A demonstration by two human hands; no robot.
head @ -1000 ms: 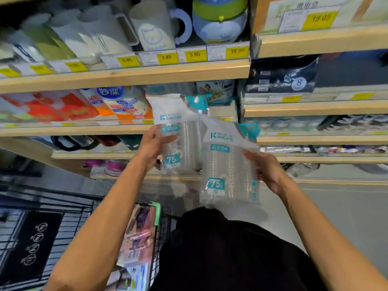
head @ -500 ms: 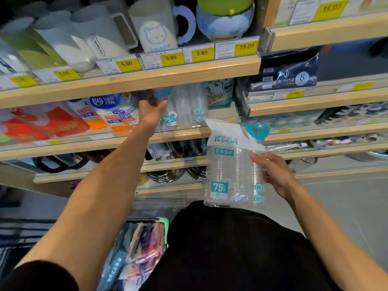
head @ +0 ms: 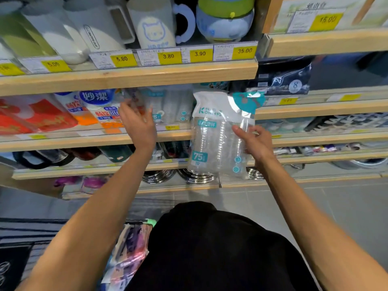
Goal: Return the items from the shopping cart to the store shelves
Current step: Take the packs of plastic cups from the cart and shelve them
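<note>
The right hand point(head: 255, 143) grips a clear bag of plastic cups point(head: 218, 139) by its right side — thumb across the front, fingers curled behind — and holds it upright in the air in front of the wooden shelf point(head: 84, 141). The left hand point(head: 137, 124) reaches onto that shelf with fingers spread and holding nothing, just beside a second bag of cups point(head: 172, 106) standing there; motion blur makes it hard to tell whether they touch. Paper-cup packs point(head: 98, 108) sit to its left. Below, the shopping cart point(head: 130, 255) holds packaged goods.
</note>
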